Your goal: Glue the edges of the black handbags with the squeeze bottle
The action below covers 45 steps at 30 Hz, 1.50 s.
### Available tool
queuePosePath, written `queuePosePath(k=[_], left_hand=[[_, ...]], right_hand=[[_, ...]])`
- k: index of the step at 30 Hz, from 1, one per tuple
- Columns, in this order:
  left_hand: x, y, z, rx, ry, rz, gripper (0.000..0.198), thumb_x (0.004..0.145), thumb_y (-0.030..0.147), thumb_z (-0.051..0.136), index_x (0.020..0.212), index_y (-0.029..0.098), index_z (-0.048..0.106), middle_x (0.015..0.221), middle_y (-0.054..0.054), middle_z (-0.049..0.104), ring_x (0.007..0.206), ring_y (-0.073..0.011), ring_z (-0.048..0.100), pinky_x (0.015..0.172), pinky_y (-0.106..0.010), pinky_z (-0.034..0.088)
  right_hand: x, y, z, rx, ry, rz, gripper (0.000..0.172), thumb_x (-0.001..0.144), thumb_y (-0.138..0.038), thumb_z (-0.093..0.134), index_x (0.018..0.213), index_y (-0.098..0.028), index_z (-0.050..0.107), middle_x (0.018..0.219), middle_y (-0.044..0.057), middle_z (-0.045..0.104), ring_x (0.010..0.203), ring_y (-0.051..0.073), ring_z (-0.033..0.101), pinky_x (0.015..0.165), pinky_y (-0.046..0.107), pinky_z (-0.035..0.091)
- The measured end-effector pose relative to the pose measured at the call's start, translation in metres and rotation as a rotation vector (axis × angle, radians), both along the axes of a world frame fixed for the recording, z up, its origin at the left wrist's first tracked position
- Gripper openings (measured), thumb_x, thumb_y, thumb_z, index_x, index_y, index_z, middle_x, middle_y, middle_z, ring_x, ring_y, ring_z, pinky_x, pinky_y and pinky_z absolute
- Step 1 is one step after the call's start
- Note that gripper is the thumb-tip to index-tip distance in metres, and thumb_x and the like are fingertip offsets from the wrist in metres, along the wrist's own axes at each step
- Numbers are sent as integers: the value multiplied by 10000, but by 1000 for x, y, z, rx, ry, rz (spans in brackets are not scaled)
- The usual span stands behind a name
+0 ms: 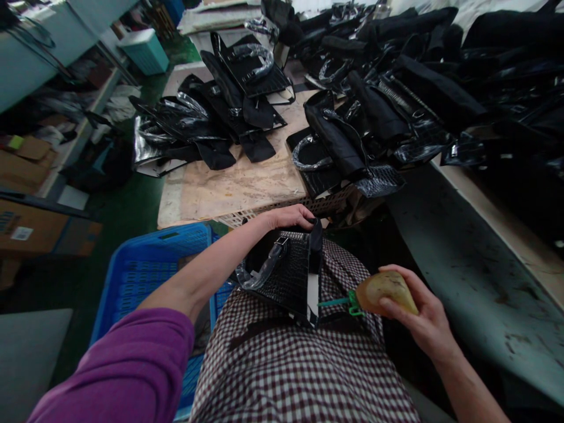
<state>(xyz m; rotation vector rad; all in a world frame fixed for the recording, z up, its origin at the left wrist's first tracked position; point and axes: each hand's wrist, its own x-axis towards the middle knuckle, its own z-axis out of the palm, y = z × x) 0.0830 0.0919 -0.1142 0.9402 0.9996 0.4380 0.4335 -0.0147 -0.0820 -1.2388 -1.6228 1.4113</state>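
A black crocodile-patterned handbag (291, 270) lies across my lap, its plastic-wrapped handle (262, 273) toward the left. My left hand (293, 217) grips the bag's far upper edge, fingers closed on the black material. Along the bag's right side runs a white strip (312, 294). My right hand (420, 311) is wrapped round a yellowish squeeze bottle (388, 292), held tilted on its side. The bottle's green nozzle (337, 302) points left, with its tip at or very near the white strip; whether they touch I cannot tell.
Ahead stands a wooden-topped table (229, 182) with several black handbags (251, 64) on it. More black bag pieces (440, 88) are heaped at the right. A blue plastic crate (154, 252) sits at my left, and cardboard boxes (39, 229) lie further left.
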Motion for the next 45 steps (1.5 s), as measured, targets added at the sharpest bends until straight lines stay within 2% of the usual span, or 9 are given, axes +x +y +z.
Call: queuePosePath(k=[4,12,15,18,23,28,34,38,45], left_hand=[[0,-1,2,2,7,-6,245,593,200,824,811,90,805,723,-59,768,603,-174,687,678,-280,554],[-1,-4,8,50,40,-3,266,596,219,809,833,99,805,753,-60,770,625,-179,688,701,-299,554],[-5,-7,20,101,73,1,263,619,236,794,845,103,805,767,-57,766,657,-183,686,736,-310,552],[-13,-15,44,184,116,3,211,672,235,763,843,118,801,821,-56,761,727,-187,680,782,-316,544],[-28,-42,107,399,214,9,93,726,182,692,777,178,770,847,0,722,858,-176,650,875,-284,505],[-24,-96,148,735,514,91,222,842,183,527,861,204,748,897,-14,739,886,-184,690,863,-286,533],[0,-149,140,929,837,259,250,899,169,475,833,213,712,975,-34,765,887,-173,722,854,-253,566],[5,-149,132,949,892,331,253,927,195,467,834,213,702,973,-41,763,878,-178,722,851,-263,577],[5,-144,128,982,867,285,263,924,143,448,842,182,696,979,-54,761,895,-159,723,858,-247,569]], right_hand=[[-2,-3,-3,-5,-8,-74,479,807,-382,838,1234,-305,636,1073,15,677,862,196,670,680,195,576],[2,-7,2,-123,10,-8,463,762,-389,851,1176,-270,682,1020,35,707,865,252,682,724,285,589],[7,-11,-2,-226,95,-128,466,752,-425,829,1160,-249,690,926,42,691,697,231,642,523,265,542],[10,-17,-5,-321,292,-284,479,801,-472,736,1211,-236,664,867,52,662,540,198,552,350,249,414],[16,-25,-1,-329,387,-500,398,881,-459,635,1192,-212,666,888,82,667,563,218,588,361,264,415],[21,-31,-3,-252,318,-508,429,863,-441,682,1235,-232,640,933,87,677,596,246,621,396,298,487],[22,-36,-2,-223,277,-522,452,827,-410,748,1233,-231,658,989,90,657,644,227,609,418,271,532],[22,-29,-4,-144,93,-456,482,790,-406,815,1218,-243,662,989,73,648,685,221,613,472,254,566],[4,-14,-15,58,-84,-256,455,825,-434,798,1214,-263,637,1086,55,660,875,229,665,705,250,587]])
